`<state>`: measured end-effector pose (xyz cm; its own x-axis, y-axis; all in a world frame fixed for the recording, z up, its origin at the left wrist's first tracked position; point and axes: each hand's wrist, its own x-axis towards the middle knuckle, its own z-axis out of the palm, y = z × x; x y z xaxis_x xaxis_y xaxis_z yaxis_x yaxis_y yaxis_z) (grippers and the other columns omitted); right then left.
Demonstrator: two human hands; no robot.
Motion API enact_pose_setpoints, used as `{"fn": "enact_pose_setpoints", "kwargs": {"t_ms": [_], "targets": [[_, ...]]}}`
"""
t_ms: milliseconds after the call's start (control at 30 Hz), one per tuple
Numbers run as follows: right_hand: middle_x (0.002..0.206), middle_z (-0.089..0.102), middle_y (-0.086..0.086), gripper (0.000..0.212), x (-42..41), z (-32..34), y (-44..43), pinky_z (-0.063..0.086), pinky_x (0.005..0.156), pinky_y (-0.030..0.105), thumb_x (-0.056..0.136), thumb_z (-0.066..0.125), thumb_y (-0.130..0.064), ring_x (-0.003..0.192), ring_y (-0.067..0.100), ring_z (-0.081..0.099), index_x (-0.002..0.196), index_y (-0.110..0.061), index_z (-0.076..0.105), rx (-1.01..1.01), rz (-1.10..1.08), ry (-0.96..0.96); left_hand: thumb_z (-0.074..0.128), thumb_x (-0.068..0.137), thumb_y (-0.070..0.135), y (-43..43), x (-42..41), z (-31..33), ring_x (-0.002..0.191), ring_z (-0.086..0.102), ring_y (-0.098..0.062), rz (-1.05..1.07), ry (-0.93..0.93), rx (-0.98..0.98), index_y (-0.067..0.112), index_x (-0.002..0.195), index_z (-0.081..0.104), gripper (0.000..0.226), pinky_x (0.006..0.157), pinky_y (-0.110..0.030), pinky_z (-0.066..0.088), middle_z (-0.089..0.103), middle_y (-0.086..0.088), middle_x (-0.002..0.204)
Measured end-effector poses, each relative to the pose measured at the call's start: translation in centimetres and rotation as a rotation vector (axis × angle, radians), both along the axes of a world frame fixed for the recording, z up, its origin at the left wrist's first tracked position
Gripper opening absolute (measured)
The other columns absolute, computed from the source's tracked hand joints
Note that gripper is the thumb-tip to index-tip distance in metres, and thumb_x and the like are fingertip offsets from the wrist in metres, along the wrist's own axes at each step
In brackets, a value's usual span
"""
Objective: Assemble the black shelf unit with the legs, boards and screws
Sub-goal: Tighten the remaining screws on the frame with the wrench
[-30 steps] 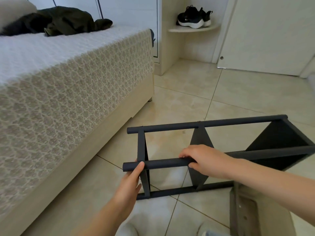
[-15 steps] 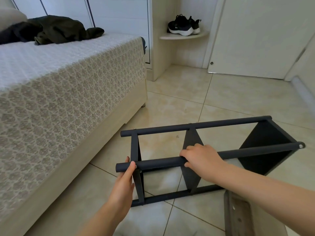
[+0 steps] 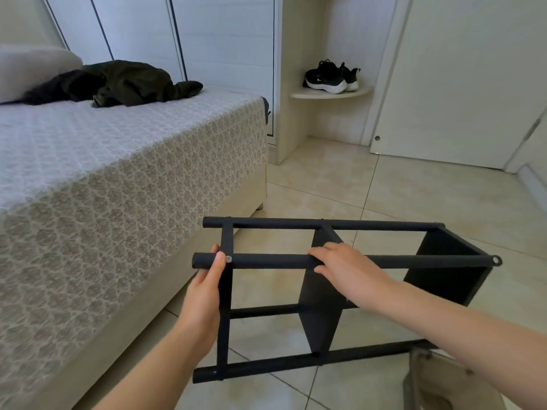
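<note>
Your shelf unit [image 3: 322, 294]: matte black. Bed cover [image 3: 118, 179]: beige-and-white lattice pattern. Floor [image 3: 414, 196]: glossy cream tile. Jacket [image 3: 127, 84]: dark olive. Sneakers [image 3: 328, 76]: black, white soles

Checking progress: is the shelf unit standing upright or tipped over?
On its side: the shelf unit has legs running horizontally, boards standing on edge.

Both of the person's arms are bare. The left hand [image 3: 204, 294], at the left end of the black shelf unit [image 3: 319, 224], is slim, and its thumb shows a short, plain nail. The left forearm [image 3: 165, 368], below and left of the unit, is uncovered all the way to the picture's edge. The right hand [image 3: 346, 270], at the middle of the unit, shows its back and knuckles. The right forearm [image 3: 473, 329], below and right of the unit, is likewise uncovered and looks broader in the picture.
</note>
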<state>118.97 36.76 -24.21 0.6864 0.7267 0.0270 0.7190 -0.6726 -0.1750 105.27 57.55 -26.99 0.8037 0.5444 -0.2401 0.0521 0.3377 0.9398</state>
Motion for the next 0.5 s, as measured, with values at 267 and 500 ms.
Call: {"fn": "enact_pose_setpoints", "kwargs": {"t_ms": [267, 500], "targets": [[0.122, 0.062, -0.006, 0.038, 1.7, 4.4, 0.7, 0.037, 0.089, 0.016, 0.100, 0.055, -0.024, 0.112, 0.011, 0.058, 0.137, -0.025, 0.054, 0.177, -0.052, 0.055, 0.056, 0.097, 0.053, 1.2, 3.2, 6.4, 0.101, 0.054, 0.017, 0.045, -0.075, 0.226, 0.048, 0.145, 0.044, 0.050, 0.086, -0.012, 0.039, 0.055, 0.038, 0.103], [0.121, 0.060, -0.012, 0.041, 2.2, 8.0, -0.8, 0.034, 0.091, 0.012, 0.097, 0.059, -0.023, 0.107, -0.003, 0.049, 0.138, -0.023, 0.055, 0.400, -0.112, 0.088, 0.059, 0.096, 0.051, -0.2, 5.2, 14.6, 0.076, 0.055, 0.024, 0.004, -0.097, 0.536, 0.048, 0.100, 0.066, 0.009, 0.075, -0.013, 0.034, 0.065, 0.036, 0.082]]}}
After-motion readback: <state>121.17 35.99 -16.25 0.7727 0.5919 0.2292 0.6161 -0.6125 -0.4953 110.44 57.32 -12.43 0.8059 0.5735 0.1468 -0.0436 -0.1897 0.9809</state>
